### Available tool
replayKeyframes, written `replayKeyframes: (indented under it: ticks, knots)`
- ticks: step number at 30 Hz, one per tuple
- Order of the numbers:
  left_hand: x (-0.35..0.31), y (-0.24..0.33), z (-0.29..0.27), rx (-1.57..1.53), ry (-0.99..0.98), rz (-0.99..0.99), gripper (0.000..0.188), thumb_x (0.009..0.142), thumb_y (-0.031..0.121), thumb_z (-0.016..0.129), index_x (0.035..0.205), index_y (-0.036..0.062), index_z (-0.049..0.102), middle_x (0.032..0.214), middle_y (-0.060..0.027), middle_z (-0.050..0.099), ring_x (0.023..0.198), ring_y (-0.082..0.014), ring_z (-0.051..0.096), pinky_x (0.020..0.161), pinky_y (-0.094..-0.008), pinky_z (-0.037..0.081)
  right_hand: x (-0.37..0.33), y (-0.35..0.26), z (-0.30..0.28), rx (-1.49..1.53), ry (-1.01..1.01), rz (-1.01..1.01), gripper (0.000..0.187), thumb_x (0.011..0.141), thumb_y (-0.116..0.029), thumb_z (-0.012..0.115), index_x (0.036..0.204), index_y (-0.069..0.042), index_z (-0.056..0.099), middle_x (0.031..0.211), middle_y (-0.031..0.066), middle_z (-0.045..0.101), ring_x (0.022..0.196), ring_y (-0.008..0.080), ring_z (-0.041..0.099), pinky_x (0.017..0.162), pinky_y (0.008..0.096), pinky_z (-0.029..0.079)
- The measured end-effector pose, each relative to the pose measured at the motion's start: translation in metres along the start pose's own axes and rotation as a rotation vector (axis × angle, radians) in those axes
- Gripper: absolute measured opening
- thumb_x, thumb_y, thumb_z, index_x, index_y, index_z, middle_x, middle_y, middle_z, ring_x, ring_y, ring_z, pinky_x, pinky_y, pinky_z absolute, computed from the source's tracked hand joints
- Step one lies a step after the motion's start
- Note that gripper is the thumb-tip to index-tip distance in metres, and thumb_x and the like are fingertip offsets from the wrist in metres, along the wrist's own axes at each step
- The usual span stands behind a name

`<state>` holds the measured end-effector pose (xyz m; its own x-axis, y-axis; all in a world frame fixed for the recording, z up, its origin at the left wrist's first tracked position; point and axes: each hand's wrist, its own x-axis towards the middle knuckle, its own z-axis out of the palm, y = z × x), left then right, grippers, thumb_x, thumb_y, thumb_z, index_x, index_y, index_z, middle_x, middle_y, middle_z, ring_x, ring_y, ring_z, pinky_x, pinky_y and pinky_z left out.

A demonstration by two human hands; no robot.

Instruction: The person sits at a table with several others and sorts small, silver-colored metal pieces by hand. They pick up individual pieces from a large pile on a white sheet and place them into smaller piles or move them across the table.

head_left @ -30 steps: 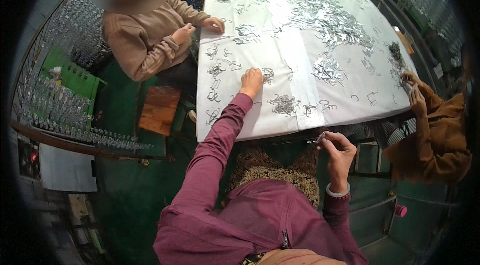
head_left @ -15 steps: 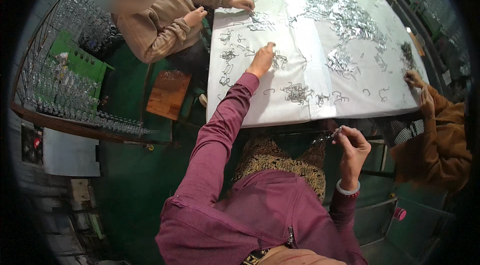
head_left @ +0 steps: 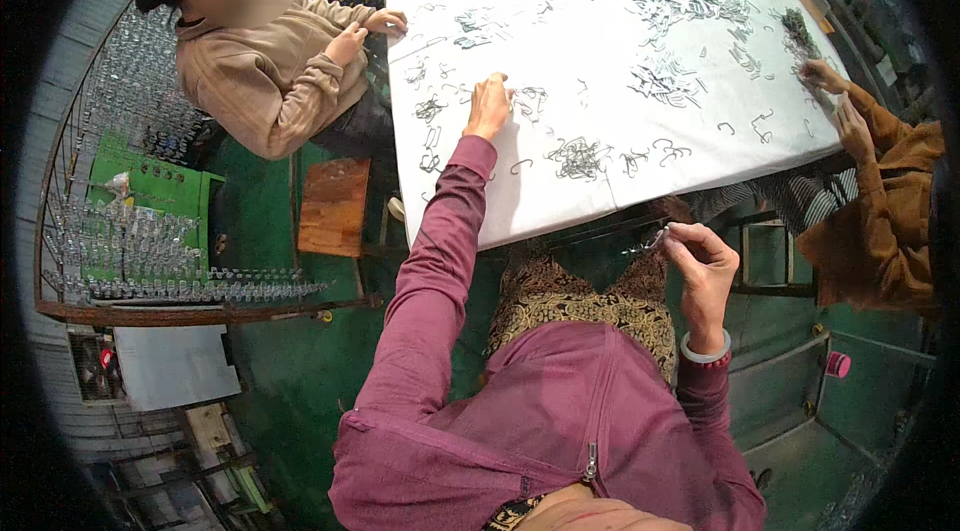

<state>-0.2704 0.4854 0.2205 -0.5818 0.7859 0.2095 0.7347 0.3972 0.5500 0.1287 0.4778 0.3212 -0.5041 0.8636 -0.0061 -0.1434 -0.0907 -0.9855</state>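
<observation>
My left hand (head_left: 488,109) is over the white-covered table, its fingers drawn together beside a small cluster of thin metal hooks (head_left: 530,104). Whether anything sits between those fingertips is too small to make out. In front of my body, off the table's near edge, my right hand (head_left: 706,276) is closed in a pinch. From its fingertips a few small shiny metal hooks (head_left: 648,244) stick out to the left. A denser heap of dark wire hooks (head_left: 578,159) lies on the table between my two hands, with a few loose ones to its right.
Flat metal pieces (head_left: 665,81) spread across the table's far right. A person in beige (head_left: 270,81) works at the left edge, another in brown (head_left: 880,201) at the right. A wooden stool (head_left: 333,208) and a rack of hanging metal parts (head_left: 150,241) stand at left.
My left hand has drawn back a little from the middle and its fingers have bent in. My right hand keeps its pinch. The beige-clad person's hand has pulled back to the table edge.
</observation>
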Motion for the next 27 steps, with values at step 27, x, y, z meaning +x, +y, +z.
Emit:
replayKeyframes:
  ticks: [27]
  knots:
    - [-0.044,0.075,-0.031,-0.608,-0.302,-0.046,0.016,0.085,0.012,0.062,0.092,-0.0018,0.065,0.084,-0.0113,0.068,0.082,-0.0167,0.065,0.075,-0.03,0.052,-0.005,0.006,0.006,0.101,-0.001,-0.013,0.011,0.082,0.007,0.062,0.091,0.003,0.067,0.083,0.0077,0.066,0.074,0.012,0.063,0.065,0.0231,0.052]
